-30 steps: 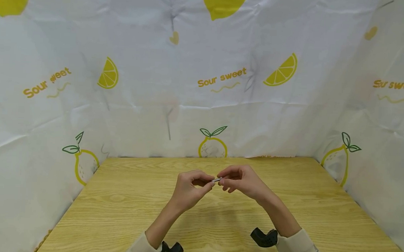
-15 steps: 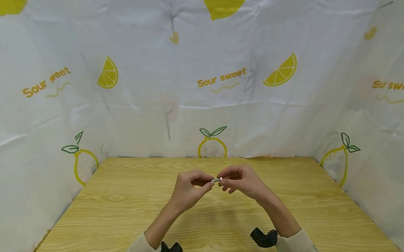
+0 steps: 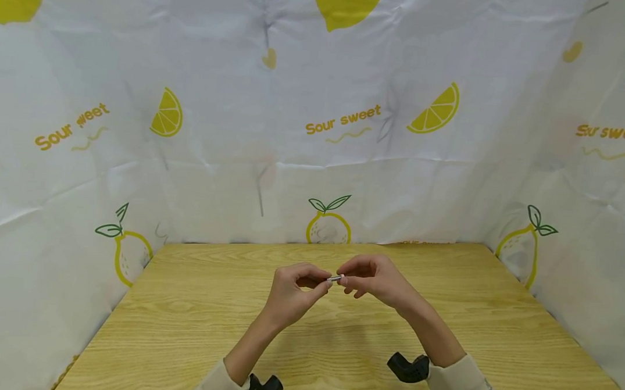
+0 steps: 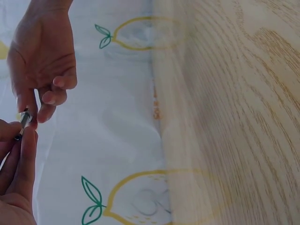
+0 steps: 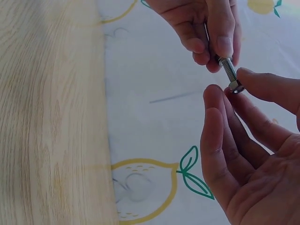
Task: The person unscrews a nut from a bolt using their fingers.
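A small silver bolt (image 5: 228,69) is held up above the table between both hands. In the right wrist view its threaded shank shows, with a hex nut (image 5: 236,87) around the free end. My left hand (image 3: 292,296) pinches the other end of the bolt between thumb and fingers, which hide most of that end. From the right, my right hand (image 3: 379,282) has thumb and index fingertip on the nut, its other fingers loosely bent below. In the left wrist view the bolt runs between the two sets of fingertips.
Below the hands spreads a light wood-grain table (image 3: 197,312). White cloth (image 3: 231,127) printed with lemons and lettering hangs along the back and both sides. A black wrist device (image 3: 408,368) sits at the right sleeve, and another black device (image 3: 264,389) at the left.
Both hands keep nearly the same place. The right fingertips have shifted slightly at the nut's end, and the left hand holds still.
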Motion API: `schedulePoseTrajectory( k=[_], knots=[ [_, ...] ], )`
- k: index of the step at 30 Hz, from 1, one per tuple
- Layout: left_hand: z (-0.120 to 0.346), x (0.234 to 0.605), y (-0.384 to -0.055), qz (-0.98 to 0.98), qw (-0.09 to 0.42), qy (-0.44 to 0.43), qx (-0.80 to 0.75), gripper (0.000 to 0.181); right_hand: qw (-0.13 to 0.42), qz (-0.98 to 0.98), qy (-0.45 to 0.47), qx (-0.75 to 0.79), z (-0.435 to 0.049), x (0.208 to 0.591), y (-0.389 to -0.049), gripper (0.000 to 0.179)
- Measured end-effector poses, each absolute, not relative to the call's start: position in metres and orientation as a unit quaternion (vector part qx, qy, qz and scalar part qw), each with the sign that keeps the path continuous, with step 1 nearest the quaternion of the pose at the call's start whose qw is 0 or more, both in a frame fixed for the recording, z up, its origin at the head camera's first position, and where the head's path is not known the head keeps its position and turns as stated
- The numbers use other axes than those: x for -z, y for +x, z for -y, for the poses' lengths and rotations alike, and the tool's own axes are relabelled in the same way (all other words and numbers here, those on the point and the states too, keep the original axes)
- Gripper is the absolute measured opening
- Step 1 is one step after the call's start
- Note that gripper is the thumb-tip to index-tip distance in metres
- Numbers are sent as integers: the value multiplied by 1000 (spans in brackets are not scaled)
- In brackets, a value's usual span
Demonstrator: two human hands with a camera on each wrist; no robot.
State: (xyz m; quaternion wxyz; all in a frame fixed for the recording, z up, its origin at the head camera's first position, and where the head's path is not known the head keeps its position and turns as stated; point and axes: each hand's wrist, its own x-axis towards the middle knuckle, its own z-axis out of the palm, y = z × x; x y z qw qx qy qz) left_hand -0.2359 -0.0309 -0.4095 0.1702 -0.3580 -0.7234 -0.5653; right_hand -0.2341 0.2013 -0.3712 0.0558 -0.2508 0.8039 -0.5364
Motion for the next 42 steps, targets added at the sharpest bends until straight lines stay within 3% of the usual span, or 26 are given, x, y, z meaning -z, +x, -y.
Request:
schedulePoseTrajectory(
  k=[42],
  knots=[
    [29,410,-235,722,170,-359,566,6,76,-805,-251,531,-205,368,-233,31]
  ],
)
